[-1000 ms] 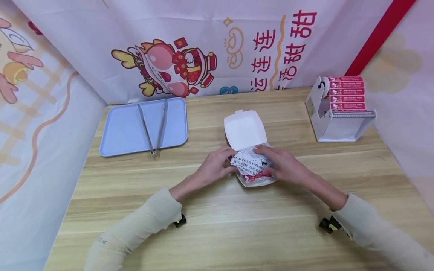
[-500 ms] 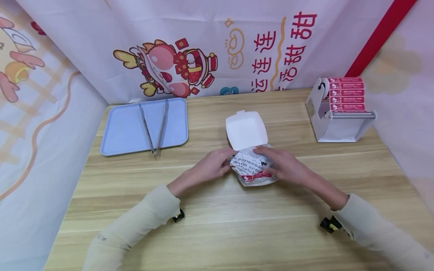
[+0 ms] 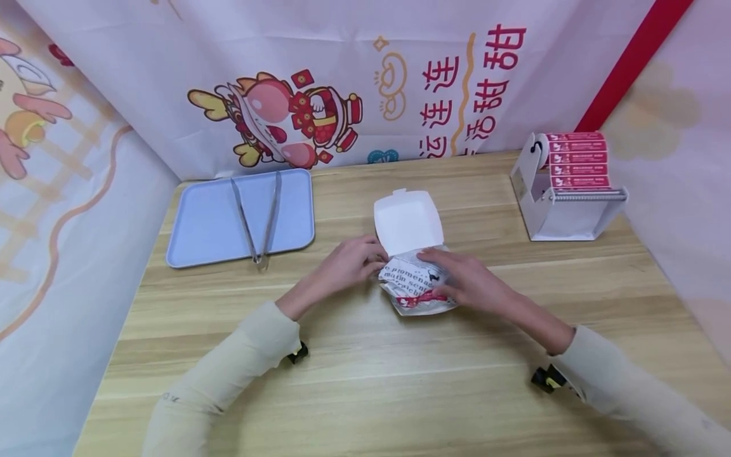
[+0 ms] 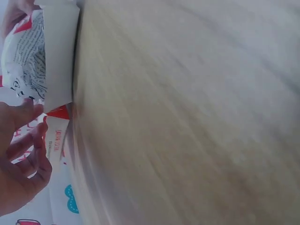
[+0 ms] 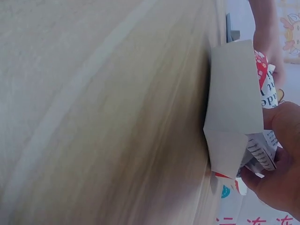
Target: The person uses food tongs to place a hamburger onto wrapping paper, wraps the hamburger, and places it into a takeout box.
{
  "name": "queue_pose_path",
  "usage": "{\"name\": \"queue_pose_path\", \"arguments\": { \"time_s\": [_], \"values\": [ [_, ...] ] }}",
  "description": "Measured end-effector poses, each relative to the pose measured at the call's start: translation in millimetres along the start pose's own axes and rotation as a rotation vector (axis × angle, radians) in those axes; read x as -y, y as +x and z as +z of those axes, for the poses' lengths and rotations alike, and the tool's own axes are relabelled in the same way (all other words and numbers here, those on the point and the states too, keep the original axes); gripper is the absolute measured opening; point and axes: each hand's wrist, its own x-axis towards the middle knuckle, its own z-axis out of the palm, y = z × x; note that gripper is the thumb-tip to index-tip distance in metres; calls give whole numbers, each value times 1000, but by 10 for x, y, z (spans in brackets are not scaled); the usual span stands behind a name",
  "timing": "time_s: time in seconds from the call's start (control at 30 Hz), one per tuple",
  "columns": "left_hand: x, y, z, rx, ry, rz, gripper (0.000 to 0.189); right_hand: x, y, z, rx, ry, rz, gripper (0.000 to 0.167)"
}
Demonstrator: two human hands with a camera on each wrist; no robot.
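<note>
An open white clamshell burger box (image 3: 408,222) stands on the table, its lid folded back. A burger (image 3: 407,274) wrapped in newsprint-patterned paper, with a red sticker strip across its front, sits in the lower half. My right hand (image 3: 471,279) grips the wrapped burger at its right side, thumb in front and fingers behind. At the box's back left corner is my left hand (image 3: 351,263), its fingers bent. In the left wrist view, thumb and forefinger meet at that corner of the box wall (image 4: 61,56), below the paper. The burger's underside is hidden.
A blue tray (image 3: 200,222) lies at the back left with metal tongs (image 3: 245,219) across it. At the back right stands a white dispenser (image 3: 571,216) with a roll of red labels (image 3: 578,158). A printed cloth (image 3: 337,38) hangs behind the wooden table (image 3: 371,393).
My left hand has shifted from the wrapped burger's left side back to the box's rear left corner. The right hand keeps its hold on the burger. The head view has shifted slightly.
</note>
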Motion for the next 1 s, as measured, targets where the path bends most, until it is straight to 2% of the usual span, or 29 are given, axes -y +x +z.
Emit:
{"name": "queue_pose_path", "arguments": {
  "time_s": [0.13,0.23,0.37,0.57,0.73,0.83,0.9,1.0],
  "values": [
    [-1,44,18,14,20,4,8,29,10,11,-4,-8,16,67],
    [-9,85,72,-1,24,23,5,32,19,23,-13,-14,18,68],
    [23,97,131,-12,-51,15,9,26,34,42,-19,-6,24,69],
    [117,-5,32,24,-270,-105,21,31,97,55,-15,27,37,71],
    [183,-133,-74,-23,-365,-196,32,62,275,68,-10,50,46,71],
    [138,-195,-110,-53,-304,-194,47,79,414,83,-9,51,36,70],
    [69,-218,-118,-49,-198,-162,62,88,502,96,-13,42,23,70],
    [-32,-223,-106,-37,-14,-83,73,99,615,96,-8,26,-1,72]
  ]
}}
